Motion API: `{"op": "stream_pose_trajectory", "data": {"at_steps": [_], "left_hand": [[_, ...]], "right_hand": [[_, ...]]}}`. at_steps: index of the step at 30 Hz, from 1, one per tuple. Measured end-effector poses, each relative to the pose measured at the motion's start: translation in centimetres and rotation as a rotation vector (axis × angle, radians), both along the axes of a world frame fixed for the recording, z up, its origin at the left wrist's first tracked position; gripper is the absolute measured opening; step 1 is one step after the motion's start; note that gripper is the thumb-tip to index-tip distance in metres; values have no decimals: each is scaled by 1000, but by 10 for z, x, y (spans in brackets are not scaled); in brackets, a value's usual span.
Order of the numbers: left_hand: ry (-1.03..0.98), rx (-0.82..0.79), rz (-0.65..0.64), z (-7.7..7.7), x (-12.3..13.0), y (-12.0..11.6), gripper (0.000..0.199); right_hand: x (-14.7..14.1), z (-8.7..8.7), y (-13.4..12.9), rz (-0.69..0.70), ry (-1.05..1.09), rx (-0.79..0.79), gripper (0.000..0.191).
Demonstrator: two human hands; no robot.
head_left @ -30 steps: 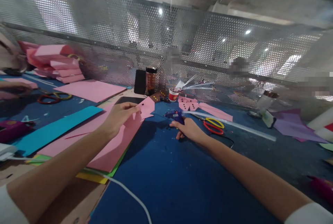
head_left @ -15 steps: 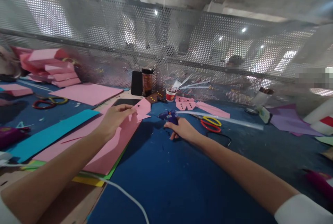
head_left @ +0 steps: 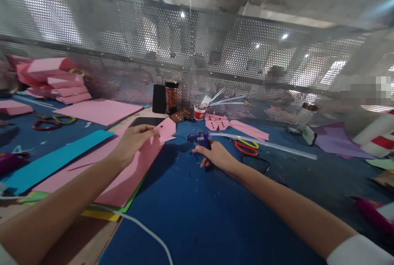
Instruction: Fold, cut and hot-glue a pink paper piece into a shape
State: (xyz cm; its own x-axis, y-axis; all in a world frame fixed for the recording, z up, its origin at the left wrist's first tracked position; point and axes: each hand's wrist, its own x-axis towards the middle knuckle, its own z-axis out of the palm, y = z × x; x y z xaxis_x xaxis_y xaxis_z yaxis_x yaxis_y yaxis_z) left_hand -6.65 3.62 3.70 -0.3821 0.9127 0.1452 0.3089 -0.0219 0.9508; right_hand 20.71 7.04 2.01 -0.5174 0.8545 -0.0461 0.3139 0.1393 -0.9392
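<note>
My left hand (head_left: 138, 139) pinches a small folded pink paper piece (head_left: 167, 128) with a black dot on it, above a stack of pink sheets (head_left: 123, 187). In my right hand (head_left: 217, 154) is a blue glue gun (head_left: 198, 137), its nozzle pointing left toward the pink piece, with a gap between them. A long clear glue stick (head_left: 271, 145) juts from the back of the gun. Past my right hand lie scissors (head_left: 246, 148) with red and yellow handles. Pink paper pieces with black dots (head_left: 216, 122) rest behind the gun.
A blue paper strip (head_left: 61, 156) lies at left, near a pile of pink folded paper (head_left: 58, 78). At the back stand a brown jar (head_left: 171, 97) and a red-white cup (head_left: 199, 112) with glue sticks. A white cable (head_left: 144, 224) crosses the front. Purple paper (head_left: 332, 138) lies at right.
The whole view has shifted slightly, so things sit a little further left. Both hands keep their hold, and the glue stick's far end reaches slightly further right and lower.
</note>
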Motion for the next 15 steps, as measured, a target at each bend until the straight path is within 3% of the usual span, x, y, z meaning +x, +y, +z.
{"op": "stream_pose_trajectory", "data": {"at_steps": [5,10,15], "left_hand": [[11,14,15,-4,-5,4,33],[10,6,-31,-4,-4,3,34],[72,-8,-58,-2,1,0,34]], "right_hand": [[-5,-3,-2,29,11,-33,27],[14,9,-9,39,15,28,24],[37,15,-22,-46,-55,91,23]]}}
